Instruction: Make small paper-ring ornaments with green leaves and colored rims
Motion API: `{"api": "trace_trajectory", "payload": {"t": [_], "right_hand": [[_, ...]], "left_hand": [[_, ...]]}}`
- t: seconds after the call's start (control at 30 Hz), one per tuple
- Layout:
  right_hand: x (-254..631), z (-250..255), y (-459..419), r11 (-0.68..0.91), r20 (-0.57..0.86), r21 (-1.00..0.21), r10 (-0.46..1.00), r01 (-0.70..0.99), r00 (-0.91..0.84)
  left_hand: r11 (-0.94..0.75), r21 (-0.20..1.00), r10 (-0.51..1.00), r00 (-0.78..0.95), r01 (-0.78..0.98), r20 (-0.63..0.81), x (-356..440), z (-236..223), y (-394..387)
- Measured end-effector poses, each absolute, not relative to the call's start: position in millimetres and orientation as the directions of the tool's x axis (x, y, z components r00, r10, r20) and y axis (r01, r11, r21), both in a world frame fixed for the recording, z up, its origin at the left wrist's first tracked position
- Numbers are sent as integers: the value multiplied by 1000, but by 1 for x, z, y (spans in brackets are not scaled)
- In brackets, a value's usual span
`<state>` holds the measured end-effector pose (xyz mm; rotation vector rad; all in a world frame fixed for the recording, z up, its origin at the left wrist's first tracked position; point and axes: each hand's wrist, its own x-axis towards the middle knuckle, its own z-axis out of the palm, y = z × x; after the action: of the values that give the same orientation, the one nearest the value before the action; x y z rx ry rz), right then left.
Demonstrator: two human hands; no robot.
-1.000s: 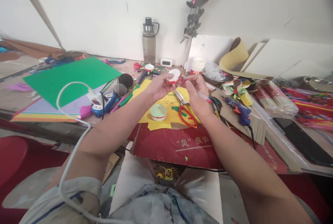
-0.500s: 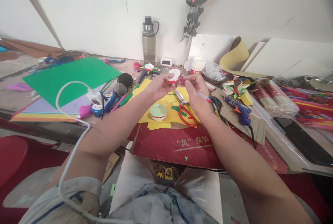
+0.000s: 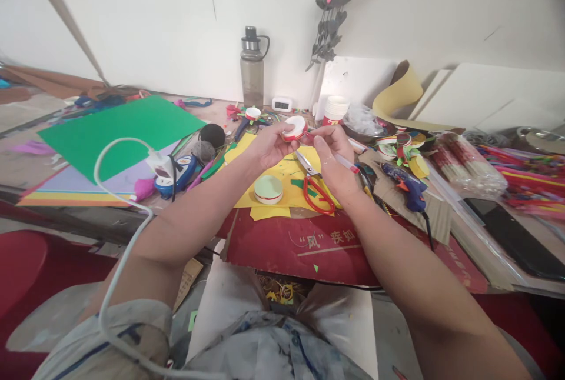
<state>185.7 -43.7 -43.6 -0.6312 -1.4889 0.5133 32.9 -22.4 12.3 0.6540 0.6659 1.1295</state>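
My left hand (image 3: 268, 146) is closed round a small white round disc with a red band (image 3: 295, 127), held up over the yellow paper (image 3: 282, 183). My right hand (image 3: 332, 150) meets it from the right, fingers pinched on a thin red strip at the disc's edge. Below the hands lie red-handled scissors (image 3: 314, 189) and a second round disc with a pale green top (image 3: 268, 189). A thin white stick (image 3: 346, 163) lies just right of my right hand.
A green sheet (image 3: 119, 127) over purple and yellow sheets lies at left, with a blue-and-white device (image 3: 176, 171) and its white cable. A water bottle (image 3: 252, 69) stands at the wall. A blue glue gun (image 3: 408, 189), paper cups (image 3: 335, 110), bundled sticks (image 3: 468, 165) and a phone (image 3: 512, 239) crowd the right.
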Motion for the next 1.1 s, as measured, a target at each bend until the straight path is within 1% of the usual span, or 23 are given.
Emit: {"api": "trace_trajectory", "payload": {"t": [0.2, 0.47, 0.63, 0.73, 0.93, 1.1], "right_hand": [[185, -45, -44, 719, 721, -693, 690, 58, 57], [184, -41, -49, 710, 712, -702, 700, 48, 63], [182, -40, -52, 720, 723, -690, 690, 70, 27], [182, -41, -54, 731, 739, -670, 674, 131, 18], [183, -37, -62, 737, 780, -578, 625, 351, -28], [184, -33, -66, 748, 799, -524, 597, 407, -70]], "left_hand": [[289, 754, 952, 262, -591, -159, 33, 15, -23], [270, 753, 956, 260, -600, -136, 32, 10, -18], [262, 762, 955, 273, -592, -116, 31, 5, -13], [261, 767, 951, 291, -586, -101, 31, 2, -12], [257, 763, 950, 301, -593, -86, 32, 2, -14], [245, 775, 954, 288, -582, -85, 34, 4, -17]]}}
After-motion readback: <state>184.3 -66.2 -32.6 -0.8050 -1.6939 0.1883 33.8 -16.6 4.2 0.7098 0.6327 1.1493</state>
